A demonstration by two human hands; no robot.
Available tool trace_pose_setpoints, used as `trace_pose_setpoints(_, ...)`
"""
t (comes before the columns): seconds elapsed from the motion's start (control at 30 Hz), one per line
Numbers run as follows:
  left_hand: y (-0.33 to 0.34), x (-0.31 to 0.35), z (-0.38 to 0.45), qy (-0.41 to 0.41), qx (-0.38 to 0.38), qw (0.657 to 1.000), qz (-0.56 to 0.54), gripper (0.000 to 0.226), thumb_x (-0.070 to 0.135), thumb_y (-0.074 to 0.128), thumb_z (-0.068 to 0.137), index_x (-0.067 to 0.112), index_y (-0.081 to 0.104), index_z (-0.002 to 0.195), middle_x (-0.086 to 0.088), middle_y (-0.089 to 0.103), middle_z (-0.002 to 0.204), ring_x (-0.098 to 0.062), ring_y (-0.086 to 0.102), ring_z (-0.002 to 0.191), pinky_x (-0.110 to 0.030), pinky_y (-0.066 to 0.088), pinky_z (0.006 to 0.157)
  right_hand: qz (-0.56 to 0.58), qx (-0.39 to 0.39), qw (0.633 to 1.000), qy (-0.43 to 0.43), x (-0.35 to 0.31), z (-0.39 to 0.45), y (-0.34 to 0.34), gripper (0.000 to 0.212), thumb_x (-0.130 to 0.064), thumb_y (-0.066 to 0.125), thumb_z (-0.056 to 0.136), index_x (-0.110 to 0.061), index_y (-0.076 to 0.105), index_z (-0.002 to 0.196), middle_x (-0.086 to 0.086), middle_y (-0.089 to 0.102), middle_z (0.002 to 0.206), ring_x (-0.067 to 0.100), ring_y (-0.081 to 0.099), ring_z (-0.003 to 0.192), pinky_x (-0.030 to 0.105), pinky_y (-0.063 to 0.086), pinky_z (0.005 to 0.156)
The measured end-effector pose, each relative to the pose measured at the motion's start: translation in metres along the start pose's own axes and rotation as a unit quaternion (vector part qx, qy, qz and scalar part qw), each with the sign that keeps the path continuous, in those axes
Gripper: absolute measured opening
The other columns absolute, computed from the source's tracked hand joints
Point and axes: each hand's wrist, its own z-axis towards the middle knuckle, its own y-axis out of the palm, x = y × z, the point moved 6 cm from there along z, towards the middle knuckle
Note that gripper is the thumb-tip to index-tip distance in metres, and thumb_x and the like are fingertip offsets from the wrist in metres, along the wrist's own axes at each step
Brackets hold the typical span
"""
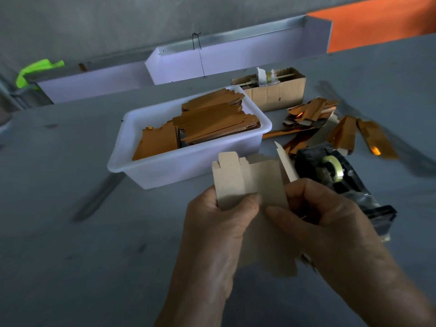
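A flat, pale-brown cardboard box blank (pixel 254 182) with cut flaps is held up over the grey table (pixel 70 232) in front of me. My left hand (pixel 217 232) grips its left side, thumb pressed on the face. My right hand (pixel 323 220) pinches its right side, thumb on the card and fingers curled behind. The lower part of the blank shows between my wrists. Just behind my right hand stands a black tape dispenser (pixel 335 175) with a roll of clear tape.
A white plastic tub (pixel 188 166) holds stacks of copper-coloured folded blanks (pixel 212 123). More shiny copper blanks (pixel 330 123) lie loose to its right. A brown carton (pixel 276 93) stands behind. White trays (pixel 212 57) run along the table's far edge.
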Motion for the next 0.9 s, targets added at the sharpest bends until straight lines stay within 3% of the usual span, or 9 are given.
trace_pose_setpoints(0.13, 0.004, 0.001, -0.003, 0.024, 0.037, 0.998, 0.036, 0.015, 0.024, 0.079, 0.068, 0.033, 0.074, 0.08, 0.004, 0.074, 0.067, -0.014, 0.071, 0.063, -0.039, 0.06, 0.061, -0.187, 0.075, 0.969, -0.139, -0.018, -0.007, 0.002, 0.013, -0.022, 0.075, 0.072, -0.027, 0.065, 0.079, -0.01, 0.06, 0.067, 0.011, 0.056, 0.056, 0.022, 0.046, 0.049)
trace_pose_setpoints(0.23, 0.005, 0.0, -0.003, 0.015, 0.044, 0.998, 0.031, 0.016, 0.018, 0.079, 0.075, 0.033, 0.075, 0.079, 0.003, 0.074, 0.068, -0.018, 0.071, 0.065, -0.048, 0.061, 0.063, -0.263, 0.07, 0.946, -0.176, -0.024, -0.012, 0.011, 0.018, -0.017, 0.07, 0.073, -0.019, 0.06, 0.088, -0.014, 0.049, 0.069, 0.006, 0.046, 0.047, 0.018, 0.038, 0.038)
trace_pose_setpoints(0.3, 0.008, -0.002, -0.003, 0.002, 0.039, 0.999, 0.018, 0.013, 0.018, 0.079, 0.074, 0.03, 0.076, 0.077, 0.0, 0.073, 0.068, -0.023, 0.072, 0.068, -0.052, 0.06, 0.064, -0.287, 0.064, 0.934, -0.203, -0.026, -0.016, 0.016, 0.019, -0.013, 0.066, 0.08, -0.017, 0.059, 0.098, -0.008, 0.057, 0.071, 0.012, 0.055, 0.045, 0.027, 0.046, 0.034)
trace_pose_setpoints(0.37, 0.009, 0.001, -0.005, 0.027, 0.045, 0.998, 0.028, 0.008, 0.025, 0.078, 0.071, 0.03, 0.075, 0.077, 0.001, 0.073, 0.067, -0.022, 0.072, 0.067, -0.046, 0.061, 0.062, -0.301, 0.059, 0.924, -0.228, -0.026, -0.02, 0.021, 0.034, -0.017, 0.058, 0.083, -0.009, 0.062, 0.115, 0.004, 0.068, 0.083, 0.023, 0.063, 0.05, 0.033, 0.051, 0.037)
trace_pose_setpoints(0.43, 0.011, 0.003, -0.008, 0.069, 0.054, 0.995, 0.051, 0.006, 0.028, 0.078, 0.075, 0.03, 0.074, 0.077, 0.007, 0.072, 0.064, -0.007, 0.069, 0.061, -0.026, 0.056, 0.056, -0.301, 0.036, 0.925, -0.23, -0.026, -0.024, 0.029, 0.054, -0.025, 0.051, 0.081, 0.004, 0.056, 0.127, 0.01, 0.07, 0.092, 0.024, 0.067, 0.058, 0.031, 0.053, 0.042)
trace_pose_setpoints(0.53, 0.013, 0.003, -0.01, 0.088, 0.049, 0.993, 0.058, 0.006, 0.025, 0.075, 0.081, 0.027, 0.073, 0.075, 0.008, 0.071, 0.063, -0.002, 0.066, 0.057, -0.014, 0.049, 0.051, -0.244, -0.002, 0.947, -0.21, -0.025, -0.028, 0.032, 0.073, -0.017, 0.063, 0.067, 0.008, 0.046, 0.133, 0.013, 0.069, 0.106, 0.023, 0.071, 0.075, 0.023, 0.051, 0.061)
trace_pose_setpoints(0.63, 0.015, 0.003, -0.01, 0.042, -0.015, 0.999, 0.009, 0.008, 0.031, 0.073, 0.081, 0.025, 0.075, 0.076, -0.005, 0.069, 0.062, -0.013, 0.064, 0.055, -0.028, 0.054, 0.049, -0.16, -0.044, 0.966, -0.199, -0.026, -0.024, 0.024, 0.073, -0.016, 0.054, 0.074, -0.006, 0.034, 0.143, 0.003, 0.068, 0.102, 0.013, 0.067, 0.076, 0.023, 0.053, 0.068)
trace_pose_setpoints(0.77, 0.017, 0.011, -0.015, 0.048, -0.077, 0.996, 0.008, 0.03, 0.048, 0.076, 0.074, 0.018, 0.072, 0.073, -0.009, 0.061, 0.054, -0.016, 0.059, 0.046, -0.026, 0.049, 0.043, -0.138, -0.077, 0.97, -0.187, -0.024, -0.018, 0.02, 0.056, -0.024, 0.04, 0.087, -0.015, 0.041, 0.142, -0.011, 0.061, 0.078, 0.005, 0.062, 0.064, 0.02, 0.052, 0.062)
trace_pose_setpoints(0.9, 0.012, 0.011, -0.012, 0.04, -0.066, 0.997, -0.008, 0.015, 0.037, 0.071, 0.077, 0.024, 0.076, 0.08, -0.003, 0.072, 0.068, -0.013, 0.067, 0.06, -0.028, 0.053, 0.055, -0.083, -0.059, 0.988, -0.12, -0.024, -0.014, 0.01, 0.023, -0.037, 0.045, 0.091, -0.044, 0.056, 0.109, -0.01, 0.067, 0.068, 0.002, 0.063, 0.057, 0.015, 0.05, 0.055)
